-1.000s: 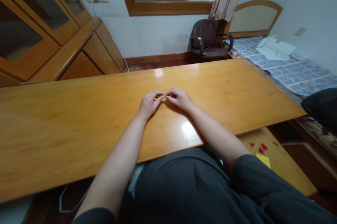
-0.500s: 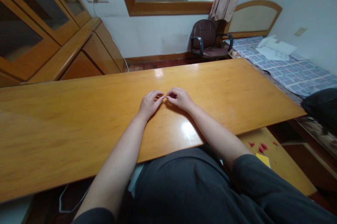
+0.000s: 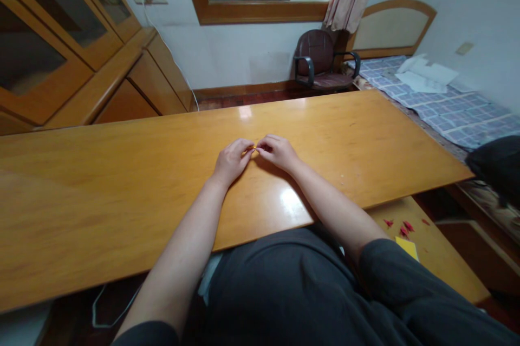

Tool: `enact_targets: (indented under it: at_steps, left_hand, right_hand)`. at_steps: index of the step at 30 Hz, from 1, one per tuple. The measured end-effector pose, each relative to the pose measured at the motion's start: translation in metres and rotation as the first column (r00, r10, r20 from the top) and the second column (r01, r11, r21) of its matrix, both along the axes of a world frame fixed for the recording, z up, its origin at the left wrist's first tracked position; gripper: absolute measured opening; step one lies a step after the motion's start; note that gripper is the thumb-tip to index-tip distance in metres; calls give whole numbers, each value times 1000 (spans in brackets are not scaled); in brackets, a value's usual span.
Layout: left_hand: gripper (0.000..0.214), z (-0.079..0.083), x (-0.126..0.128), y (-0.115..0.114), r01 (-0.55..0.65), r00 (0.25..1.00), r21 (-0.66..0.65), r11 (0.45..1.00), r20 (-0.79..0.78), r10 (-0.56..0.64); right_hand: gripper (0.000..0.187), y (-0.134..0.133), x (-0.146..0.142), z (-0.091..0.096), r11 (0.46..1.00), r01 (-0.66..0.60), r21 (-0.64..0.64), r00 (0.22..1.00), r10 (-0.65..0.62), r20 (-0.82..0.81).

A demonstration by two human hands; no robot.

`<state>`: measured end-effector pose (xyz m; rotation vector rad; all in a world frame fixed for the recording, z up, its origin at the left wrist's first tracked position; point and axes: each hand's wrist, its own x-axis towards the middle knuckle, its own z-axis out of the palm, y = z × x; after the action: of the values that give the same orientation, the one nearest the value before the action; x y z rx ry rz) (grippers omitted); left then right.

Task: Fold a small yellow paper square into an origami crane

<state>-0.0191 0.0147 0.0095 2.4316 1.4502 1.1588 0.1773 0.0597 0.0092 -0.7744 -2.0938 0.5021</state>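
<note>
Orange, a small piece [image 3: 255, 148] shows at the frame's centre over the table [image 3: 122, 200], pinched in the grip of the left hand [image 3: 232, 160] and right hand [image 3: 278, 152]. Less shows than 0.5 s ago, suggesting closer, finer fingerwork.

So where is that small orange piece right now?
Near the middle of the head view, the small orange piece is held between the left hand and the right hand, over the wooden table.

The left hand [image 3: 234, 160] could pass leftward over the tabletop [image 3: 122, 189], while the right hand [image 3: 279, 152] blocks rightward.
</note>
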Motion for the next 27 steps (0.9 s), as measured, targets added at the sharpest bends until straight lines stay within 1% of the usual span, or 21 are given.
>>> enact_targets:
  at_steps: [2, 4, 8, 12, 14, 18, 23, 27]
  left_hand:
    - [13, 0, -1, 0, 8, 999, -4, 1000, -31, -8]
    - [12, -1, -1, 1, 7, 1000, -6, 1000, -22, -7]
    - [12, -2, -1, 1, -24, 997, -18, 1000, 78, 25]
    - [13, -1, 0, 0, -70, 979, -68, 995, 186, 82]
    - [15, 0, 2, -1, -75, 965, -107, 991, 243, 100]
    - [19, 1, 2, 0, -23, 930, -190, 981, 356, 91]
    - [23, -7, 0, 6, 65, 853, -247, 967, 516, 75]
    - [24, -9, 0, 7, 104, 816, -278, 955, 573, 78]
  right_hand:
    - [12, 0, 0, 1, 1000, -6, 3, 1000, 6, -2]
    - [12, -1, 1, 2, 1000, -20, 7, 1000, 20, -17]
    - [12, -2, 2, 3, 999, -42, -30, 999, 42, -23]
    - [12, 0, 3, 2, 997, -47, -55, 999, 46, -17]
    - [12, 0, 3, 2, 997, -54, -54, 998, 53, -16]
    - [13, 1, 3, 3, 996, -58, -69, 998, 56, -38]
    - [15, 1, 1, 0, 990, -53, -132, 997, 46, -60]
    - [17, 2, 0, -2, 981, -62, -185, 996, 49, -74]
